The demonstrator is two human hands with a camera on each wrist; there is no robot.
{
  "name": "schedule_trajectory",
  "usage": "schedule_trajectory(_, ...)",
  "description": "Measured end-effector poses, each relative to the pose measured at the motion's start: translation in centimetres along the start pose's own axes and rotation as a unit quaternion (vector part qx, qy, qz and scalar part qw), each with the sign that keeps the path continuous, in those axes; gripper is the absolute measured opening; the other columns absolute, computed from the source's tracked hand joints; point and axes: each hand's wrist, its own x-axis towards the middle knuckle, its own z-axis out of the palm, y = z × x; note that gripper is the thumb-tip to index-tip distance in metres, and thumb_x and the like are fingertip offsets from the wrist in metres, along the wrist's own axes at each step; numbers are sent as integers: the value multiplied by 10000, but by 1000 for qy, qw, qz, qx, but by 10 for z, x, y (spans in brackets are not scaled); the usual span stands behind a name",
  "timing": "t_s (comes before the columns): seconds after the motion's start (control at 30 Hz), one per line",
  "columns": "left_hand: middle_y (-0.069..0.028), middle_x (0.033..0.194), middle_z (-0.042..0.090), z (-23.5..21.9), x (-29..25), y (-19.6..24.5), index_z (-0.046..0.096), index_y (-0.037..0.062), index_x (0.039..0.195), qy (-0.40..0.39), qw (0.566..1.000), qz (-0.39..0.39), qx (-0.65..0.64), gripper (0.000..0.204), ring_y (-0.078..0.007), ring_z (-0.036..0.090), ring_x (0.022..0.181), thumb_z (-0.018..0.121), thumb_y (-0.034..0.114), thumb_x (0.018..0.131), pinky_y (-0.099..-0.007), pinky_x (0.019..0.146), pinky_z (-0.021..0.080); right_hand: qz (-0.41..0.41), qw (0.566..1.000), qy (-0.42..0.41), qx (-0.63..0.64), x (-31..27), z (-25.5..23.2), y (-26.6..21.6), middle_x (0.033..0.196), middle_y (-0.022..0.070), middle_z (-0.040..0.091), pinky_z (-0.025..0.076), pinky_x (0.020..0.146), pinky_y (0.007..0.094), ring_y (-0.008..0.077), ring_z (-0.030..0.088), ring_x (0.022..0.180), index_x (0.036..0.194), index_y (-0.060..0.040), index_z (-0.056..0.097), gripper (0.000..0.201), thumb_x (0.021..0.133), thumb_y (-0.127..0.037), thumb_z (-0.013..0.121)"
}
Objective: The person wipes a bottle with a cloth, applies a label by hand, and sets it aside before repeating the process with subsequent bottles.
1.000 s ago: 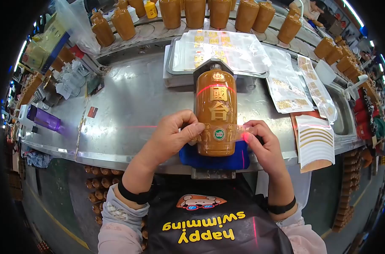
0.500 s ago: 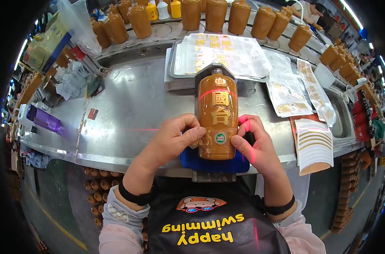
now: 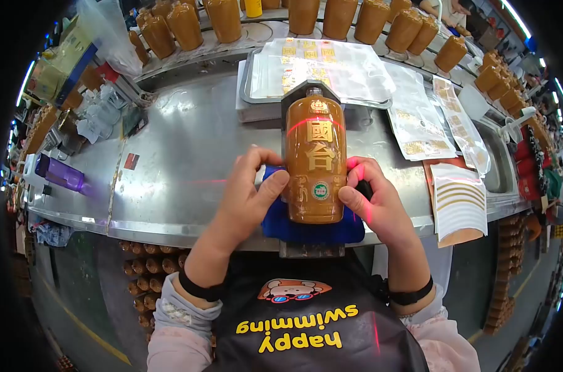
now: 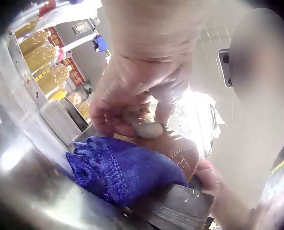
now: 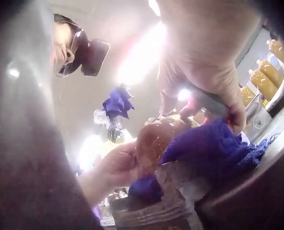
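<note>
A brown bottle with gold characters and a round green emblem lies with its neck away from me on a dark cradle. A faint gold figured band crosses its lower part. My left hand is at the bottle's left side, thumb and index finger spread apart. A pale rounded tip shows among its fingers. My right hand has its thumb at the bottle's right edge. Its fingers hold a dark grey flat piece in the palm. Blue cloth lies beneath the bottle.
Decal sheets lie on a metal tray behind the bottle, and more sheets are at the right. A strip sheet overhangs the front edge. Brown bottles line the conveyor. A purple bottle lies at the left.
At first both hands pinched a clear strip across the bottle; now the right end lies against it. The left thumb and finger have parted. The dark piece came into view; conveyor bottles shifted right.
</note>
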Motion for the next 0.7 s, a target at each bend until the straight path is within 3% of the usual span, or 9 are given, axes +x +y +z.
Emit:
schedule_trajectory(0.07, -148, 1207, 542, 14, -7, -2, 487, 12, 1240, 49, 996, 70, 14, 590, -266, 494, 1161, 666, 456, 895, -372, 1011, 368, -1, 1000, -7, 6, 1, -1, 1, 1199, 118, 501, 389, 997, 350, 232, 481, 1141, 896, -72, 546, 246, 855, -200, 752)
schedule_trajectory(0.17, -173, 1313, 458, 27, -11, -13, 353, -5, 1369, 40, 996, 83, 3, 776, -295, 427, 1267, 678, 492, 871, -386, 1088, 305, -5, 1000, -13, 7, 1, -1, 0, 1201, 121, 500, 388, 1003, 352, 236, 479, 1151, 896, -75, 535, 260, 847, -196, 759)
schedule_trajectory(0.27, -190, 1334, 429, 29, -9, -12, 329, -24, 1373, 30, 996, 55, -56, 811, -292, 409, 1279, 695, 486, 861, -381, 1095, 302, -12, 1000, -16, 0, 1, -1, -2, 1195, 120, 496, 387, 1006, 347, 237, 478, 1152, 899, -76, 527, 270, 840, -189, 766)
schedule_trajectory(0.7, -183, 1331, 424, 28, -8, -10, 297, -16, 1383, 9, 995, 44, -89, 809, -271, 414, 1265, 709, 448, 864, -376, 1082, 321, 2, 1000, -27, 11, 1, -2, -1, 1202, 113, 477, 393, 999, 336, 221, 472, 1145, 900, -78, 519, 287, 830, -185, 776)
